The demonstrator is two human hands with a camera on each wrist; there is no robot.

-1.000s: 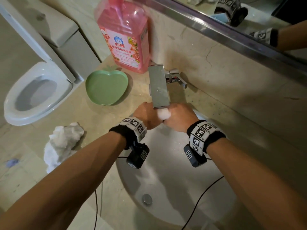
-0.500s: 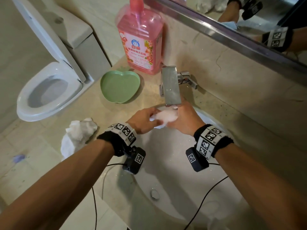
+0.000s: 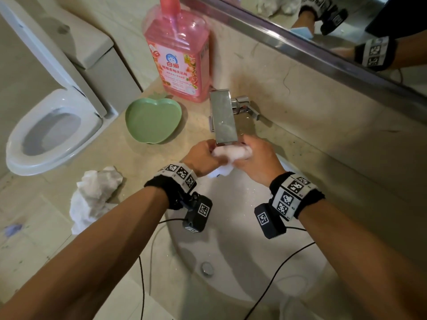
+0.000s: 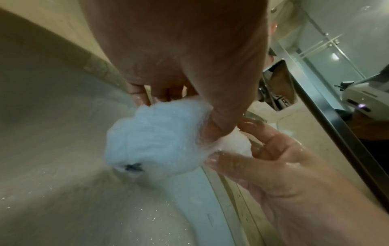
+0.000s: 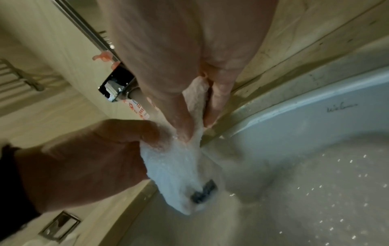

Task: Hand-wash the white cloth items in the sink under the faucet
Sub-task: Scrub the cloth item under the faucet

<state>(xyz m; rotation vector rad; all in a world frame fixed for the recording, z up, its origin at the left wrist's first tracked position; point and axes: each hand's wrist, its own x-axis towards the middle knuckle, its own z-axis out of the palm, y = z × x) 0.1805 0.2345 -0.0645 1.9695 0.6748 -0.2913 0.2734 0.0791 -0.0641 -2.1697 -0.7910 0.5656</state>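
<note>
A small wet white cloth [image 3: 231,153] is bunched between both hands just under the spout of the chrome faucet [image 3: 223,118], above the back of the white sink [image 3: 231,255]. My left hand [image 3: 203,155] grips its left end and my right hand [image 3: 256,158] pinches its right end. In the left wrist view the cloth [image 4: 155,141] hangs soaked, with a small dark tag low on it. In the right wrist view the cloth [image 5: 185,166] drips down from my fingers. A second crumpled white cloth [image 3: 94,195] lies on the counter to the left.
A pink detergent bottle [image 3: 178,54] stands behind the faucet, with a green apple-shaped dish [image 3: 152,121] beside it. A toilet [image 3: 50,125] sits left of the counter. A mirror [image 3: 323,31] runs along the wall. Cables trail from the wrist cameras over the basin; the drain [image 3: 207,269] is near the front.
The hands have drawn apart a little, so the cloth now shows as a stretched roll under the spout instead of a small wad. The head view has shifted.
</note>
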